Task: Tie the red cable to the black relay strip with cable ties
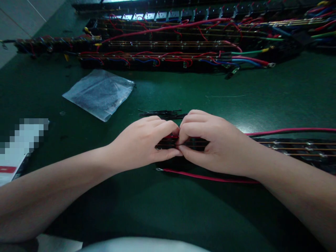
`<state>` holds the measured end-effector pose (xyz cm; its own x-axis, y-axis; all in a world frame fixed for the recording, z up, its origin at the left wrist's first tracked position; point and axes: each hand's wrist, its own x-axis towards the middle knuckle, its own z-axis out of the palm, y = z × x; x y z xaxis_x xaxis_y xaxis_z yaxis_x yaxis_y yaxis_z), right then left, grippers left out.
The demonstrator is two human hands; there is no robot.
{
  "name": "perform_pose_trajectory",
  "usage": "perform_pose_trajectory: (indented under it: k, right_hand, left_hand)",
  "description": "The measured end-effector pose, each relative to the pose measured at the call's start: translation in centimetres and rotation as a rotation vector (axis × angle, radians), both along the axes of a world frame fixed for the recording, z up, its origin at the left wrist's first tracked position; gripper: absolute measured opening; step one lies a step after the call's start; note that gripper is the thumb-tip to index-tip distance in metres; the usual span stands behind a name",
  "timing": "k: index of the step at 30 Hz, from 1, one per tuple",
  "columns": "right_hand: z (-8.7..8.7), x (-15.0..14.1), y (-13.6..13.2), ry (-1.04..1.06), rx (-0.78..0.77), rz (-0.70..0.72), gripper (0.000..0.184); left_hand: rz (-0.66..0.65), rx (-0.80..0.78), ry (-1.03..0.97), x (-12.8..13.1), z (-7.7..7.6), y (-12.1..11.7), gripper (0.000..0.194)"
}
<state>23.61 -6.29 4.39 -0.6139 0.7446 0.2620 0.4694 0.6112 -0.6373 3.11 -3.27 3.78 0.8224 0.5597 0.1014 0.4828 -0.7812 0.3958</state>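
Observation:
My left hand (147,141) and my right hand (210,143) meet fingertip to fingertip at the middle of the green table. Both are closed in a pinch on the left end of a long black strip (296,148) with copper rails that runs off to the right. A red wire (210,177) with a metal lug lies on the table just below my hands. Another red wire (288,131) runs along the strip's far side. A small pile of thin black ties (162,113) lies just behind my fingers.
A clear plastic bag (101,91) lies at the left. Several finished black strips with red, blue and green wires (170,52) are stacked along the far edge. A white paper (15,150) lies at the left edge.

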Motion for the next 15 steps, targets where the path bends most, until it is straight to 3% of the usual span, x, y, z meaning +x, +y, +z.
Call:
perform_pose_trajectory:
  k: [15]
  right_hand:
    - [-0.04, -0.08, 0.05, -0.039, -0.017, -0.028, 0.012]
  left_hand:
    - [0.008, 0.065, 0.019, 0.0, -0.12, -0.03, 0.025]
